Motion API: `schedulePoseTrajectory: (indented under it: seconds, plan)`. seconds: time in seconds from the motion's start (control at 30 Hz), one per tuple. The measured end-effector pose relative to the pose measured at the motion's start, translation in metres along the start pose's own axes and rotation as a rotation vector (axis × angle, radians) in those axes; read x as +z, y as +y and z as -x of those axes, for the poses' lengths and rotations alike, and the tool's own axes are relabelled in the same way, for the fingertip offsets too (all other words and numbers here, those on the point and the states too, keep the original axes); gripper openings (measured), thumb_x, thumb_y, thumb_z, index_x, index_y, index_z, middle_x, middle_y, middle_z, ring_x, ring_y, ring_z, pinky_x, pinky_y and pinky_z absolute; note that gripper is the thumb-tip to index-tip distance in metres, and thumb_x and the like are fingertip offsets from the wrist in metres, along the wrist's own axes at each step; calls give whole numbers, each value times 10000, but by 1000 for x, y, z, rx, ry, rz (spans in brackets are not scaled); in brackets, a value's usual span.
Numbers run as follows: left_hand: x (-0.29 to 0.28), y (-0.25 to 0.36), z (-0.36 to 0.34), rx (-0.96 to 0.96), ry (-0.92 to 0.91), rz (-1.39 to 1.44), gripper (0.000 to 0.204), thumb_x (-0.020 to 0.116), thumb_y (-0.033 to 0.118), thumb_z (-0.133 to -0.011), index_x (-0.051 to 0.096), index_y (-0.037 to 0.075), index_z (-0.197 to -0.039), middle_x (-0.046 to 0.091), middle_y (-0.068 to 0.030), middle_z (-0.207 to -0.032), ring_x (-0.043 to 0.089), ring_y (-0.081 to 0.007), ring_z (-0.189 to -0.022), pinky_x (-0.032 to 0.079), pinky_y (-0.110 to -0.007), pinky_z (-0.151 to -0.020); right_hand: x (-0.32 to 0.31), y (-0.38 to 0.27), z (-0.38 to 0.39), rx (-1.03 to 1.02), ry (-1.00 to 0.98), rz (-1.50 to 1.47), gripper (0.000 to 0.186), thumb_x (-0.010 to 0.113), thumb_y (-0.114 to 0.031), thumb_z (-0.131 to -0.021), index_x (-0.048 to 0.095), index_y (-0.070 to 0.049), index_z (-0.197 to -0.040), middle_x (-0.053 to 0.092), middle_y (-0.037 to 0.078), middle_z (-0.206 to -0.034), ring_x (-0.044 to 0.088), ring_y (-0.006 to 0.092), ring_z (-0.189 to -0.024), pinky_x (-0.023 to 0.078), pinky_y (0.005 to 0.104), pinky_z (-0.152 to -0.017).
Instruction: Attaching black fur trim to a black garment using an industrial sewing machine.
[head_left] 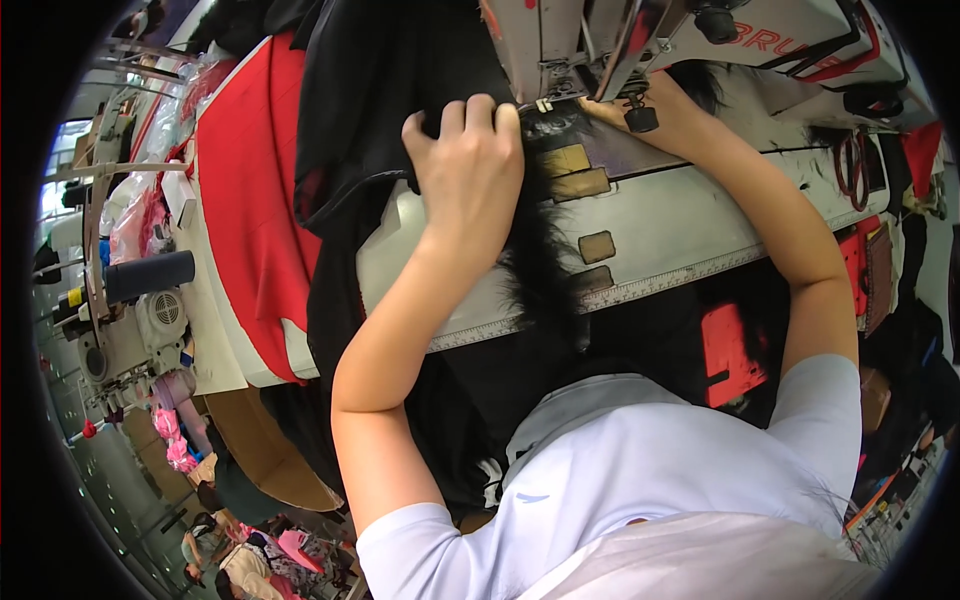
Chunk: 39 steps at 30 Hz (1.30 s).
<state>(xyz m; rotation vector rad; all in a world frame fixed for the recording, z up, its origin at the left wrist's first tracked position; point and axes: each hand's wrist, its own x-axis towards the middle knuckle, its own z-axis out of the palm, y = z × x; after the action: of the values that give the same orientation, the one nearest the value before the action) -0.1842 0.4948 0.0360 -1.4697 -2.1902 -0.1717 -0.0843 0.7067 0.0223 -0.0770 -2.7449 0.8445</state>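
Observation:
My left hand [468, 160] is closed on black fabric [365, 110], its knuckles up, just left of the needle area of a sewing machine [560, 60]. A strip of black fur trim [540, 255] runs from beside this hand down over the pale machine bed and past its front edge. On the far side of the presser foot, my right hand [665, 115] lies low on the bed with a finger stretched toward the needle. The machine head hides most of its other fingers. More black fur [700, 85] shows behind that hand.
Red fabric [255, 200] lies on the table to the left. A measuring tape [640, 290] runs along the bed's front edge. Dark scissors-like handles [852, 170] rest at the right. A cardboard box [270, 450] stands below left; other people sit farther off.

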Motion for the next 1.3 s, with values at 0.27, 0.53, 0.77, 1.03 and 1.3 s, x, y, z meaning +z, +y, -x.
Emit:
schedulePoseTrajectory:
  seconds: [0.27, 0.53, 0.77, 1.03, 1.3]
  plan:
    - [-8, 11, 16, 110, 72, 91, 261, 629, 122, -800, 683, 69, -1050, 610, -5, -997, 582, -162, -936, 396, -460, -1007, -40, -14, 17, -308, 32, 388, 129, 692, -138, -773, 598, -59, -812, 600, 69, -908, 601, 250, -949, 489, 384, -841]
    - [-4, 4, 17, -41, 84, 425, 211, 673, 48, -795, 655, 14, -1003, 643, -67, -999, 616, -235, -929, 475, -374, -873, -11, -12, 23, -576, -28, 403, 423, 619, -75, -794, 664, -165, -1205, 618, 45, -1214, 623, 231, -1050, 503, 350, -877]
    - [-11, 11, 14, -120, 105, 423, 138, 685, 153, -832, 678, 76, -947, 651, -20, -971, 623, -212, -889, 427, -399, -848, -2, -19, 21, -441, -6, 379, 306, 645, -70, -784, 654, -62, -1090, 631, 59, -1163, 625, 247, -1057, 519, 342, -882]
    - [-9, 20, 15, -79, 76, 178, 154, 707, 213, -827, 698, 135, -960, 653, 67, -971, 610, -143, -922, 376, -428, -898, 14, -21, 19, -322, 165, 368, 294, 717, -185, -819, 597, -69, -1061, 666, 48, -1046, 650, 257, -936, 510, 367, -827]
    - [12, -1, -3, 62, 145, 140, 132, 716, 177, -776, 710, 132, -900, 626, 62, -900, 592, -141, -891, 374, -510, -940, 15, -17, 20, -256, 205, 405, 306, 733, -221, -817, 617, -113, -1079, 668, 20, -949, 634, 209, -895, 465, 320, -797]
